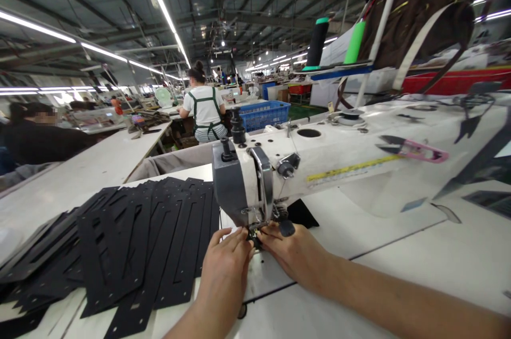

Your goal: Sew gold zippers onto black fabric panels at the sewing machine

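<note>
1. Left hand (pixel 228 256) and right hand (pixel 293 249) are resting beneath the sewing machine (pixel 351 142) head; whether pinching anything, I cannot tell.
2. A black piece (pixel 303 213) is lying beneath the sewing machine's arm.

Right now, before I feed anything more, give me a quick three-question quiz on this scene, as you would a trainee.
1. True or false: the left hand is nearer than the right hand to the pile of black pieces.

2. Which colour is the thread cone standing to the right of the black cone?
A) Red
B) Green
C) White

3. Where are the pink-handled snips?

Key:
1. True.
2. B.
3. On the arm of the sewing machine, at the right end of the yellow strip.
</note>
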A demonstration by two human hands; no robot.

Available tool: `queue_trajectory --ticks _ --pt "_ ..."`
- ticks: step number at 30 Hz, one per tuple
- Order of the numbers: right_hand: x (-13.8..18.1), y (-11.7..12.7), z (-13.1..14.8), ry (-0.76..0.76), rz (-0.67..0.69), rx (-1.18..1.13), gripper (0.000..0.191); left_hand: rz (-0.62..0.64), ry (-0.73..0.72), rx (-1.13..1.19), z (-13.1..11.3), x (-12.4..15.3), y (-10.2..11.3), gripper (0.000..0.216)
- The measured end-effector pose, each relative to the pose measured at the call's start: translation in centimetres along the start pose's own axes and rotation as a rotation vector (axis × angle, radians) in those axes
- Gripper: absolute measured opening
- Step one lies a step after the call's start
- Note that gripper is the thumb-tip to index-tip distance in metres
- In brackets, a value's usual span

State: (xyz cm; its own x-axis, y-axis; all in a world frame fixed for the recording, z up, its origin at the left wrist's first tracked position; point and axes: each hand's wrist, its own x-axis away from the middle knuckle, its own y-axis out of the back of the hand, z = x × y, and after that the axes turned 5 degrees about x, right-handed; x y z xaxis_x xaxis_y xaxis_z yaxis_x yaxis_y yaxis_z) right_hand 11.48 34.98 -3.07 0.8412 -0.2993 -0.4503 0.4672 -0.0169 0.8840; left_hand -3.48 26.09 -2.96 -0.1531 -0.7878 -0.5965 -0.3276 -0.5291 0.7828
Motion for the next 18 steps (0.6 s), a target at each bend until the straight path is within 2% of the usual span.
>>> queue_trajectory --ticks 10,14,18 --pt "0.65 0.0 -0.17 -0.091 -0.043 -0.093 0.018 0.01 -0.001 -0.01 0.15 0.41 -0.11 0.018" --pt "0.63 0.18 -0.44 -0.118 -0.076 0.015 0.021 -0.002 -0.009 -0.035 0.19 0.49 -0.11 0.019" --pt "0.72 0.44 -0.21 -0.145 -0.092 0.133 0.028 -0.008 0.048 -0.066 0.0 0.53 0.45 0.017"
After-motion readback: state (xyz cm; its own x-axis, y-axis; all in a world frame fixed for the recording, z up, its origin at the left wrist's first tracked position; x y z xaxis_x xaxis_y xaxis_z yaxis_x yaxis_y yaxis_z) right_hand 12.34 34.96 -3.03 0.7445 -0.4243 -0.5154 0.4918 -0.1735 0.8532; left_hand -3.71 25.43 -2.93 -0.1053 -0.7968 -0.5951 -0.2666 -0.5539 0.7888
